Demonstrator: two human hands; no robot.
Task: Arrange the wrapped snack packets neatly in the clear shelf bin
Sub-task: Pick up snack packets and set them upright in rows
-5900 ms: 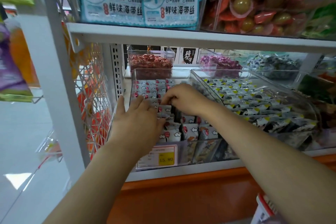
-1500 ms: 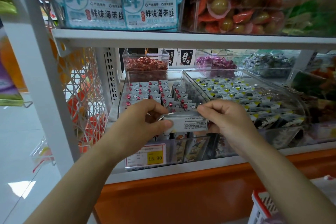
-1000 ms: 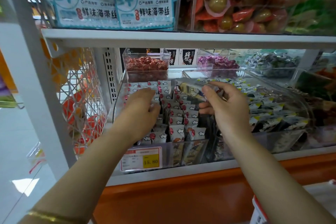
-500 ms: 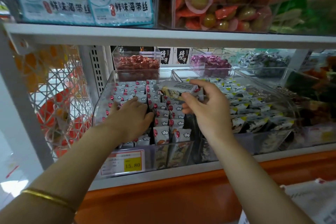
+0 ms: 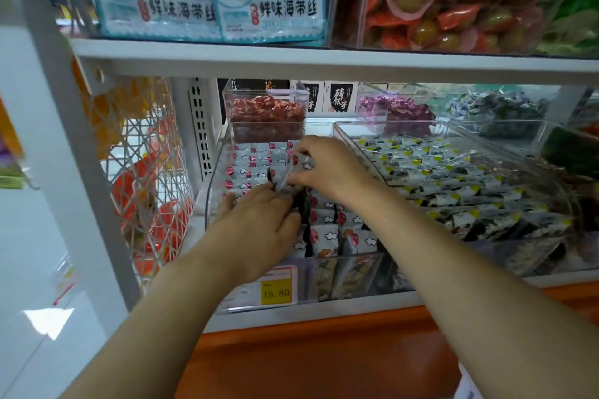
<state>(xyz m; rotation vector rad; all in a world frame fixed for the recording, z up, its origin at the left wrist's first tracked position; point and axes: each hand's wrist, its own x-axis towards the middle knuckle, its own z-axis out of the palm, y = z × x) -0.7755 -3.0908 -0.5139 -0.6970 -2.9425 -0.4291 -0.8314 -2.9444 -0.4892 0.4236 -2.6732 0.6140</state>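
While most of the white, cloud-printed wrapped snack packets (image 5: 251, 160) already stand in tidy rows in the clear plastic shelf bin (image 5: 212, 185), the job isn't finished. Right hand (image 5: 327, 168) pinches one silvery packet (image 5: 289, 173) between thumb and fingertips, edge-on over a gap mid-bin, not yet seated. Left hand (image 5: 259, 230) lies on the left rows, fingers fairly straight, apparently holding them back. The front packets (image 5: 324, 235) lean unevenly. Remaining, I'd judge: seat this one, square up the front.
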